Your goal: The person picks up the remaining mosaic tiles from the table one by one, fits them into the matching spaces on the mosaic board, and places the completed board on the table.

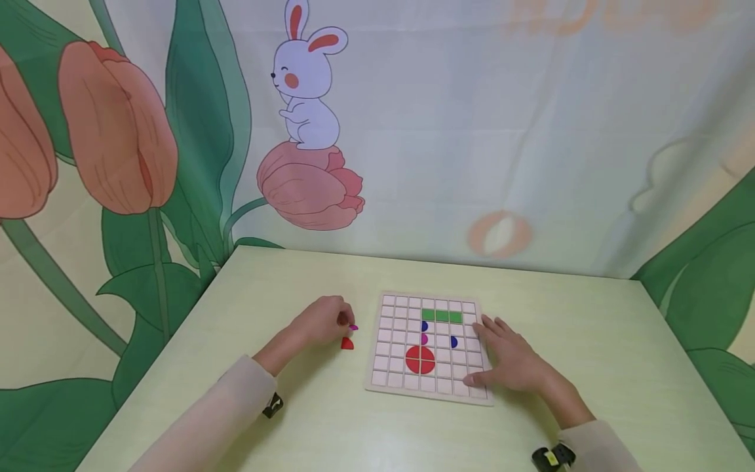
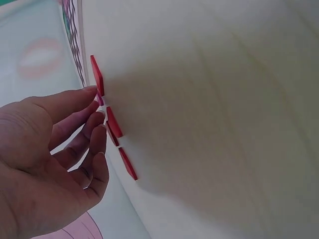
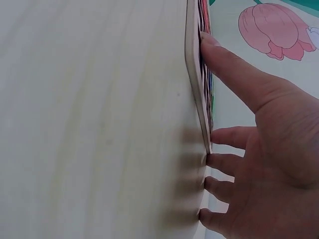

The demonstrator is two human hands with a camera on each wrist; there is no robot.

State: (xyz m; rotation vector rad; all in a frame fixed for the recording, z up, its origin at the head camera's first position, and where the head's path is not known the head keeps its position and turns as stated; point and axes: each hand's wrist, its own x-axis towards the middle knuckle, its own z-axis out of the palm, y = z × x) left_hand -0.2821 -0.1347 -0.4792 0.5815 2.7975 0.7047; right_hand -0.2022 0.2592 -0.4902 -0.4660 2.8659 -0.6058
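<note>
My left hand [image 1: 323,320] is at the left of the grid board [image 1: 396,390], low over the table. Its thumb and fingertips pinch a small magenta half-round piece [image 1: 353,327]. A red quarter-round piece [image 1: 347,343] lies on the table just in front of that hand. In the left wrist view several red pieces [image 2: 128,164] line up by the fingertips. My right hand [image 1: 512,357] rests at the board's right side with fingers spread. Its thumb [image 3: 212,42] lies on the board near the front corner, and its other fingertips are along the right edge and the table.
On the board sit a green strip [image 1: 442,316], a red circle [image 1: 420,360] of quarter pieces, a magenta half-round [image 1: 424,339] and two blue half-rounds [image 1: 453,341]. The pale table [image 1: 330,419] meets a printed curtain [image 1: 413,131] at the back.
</note>
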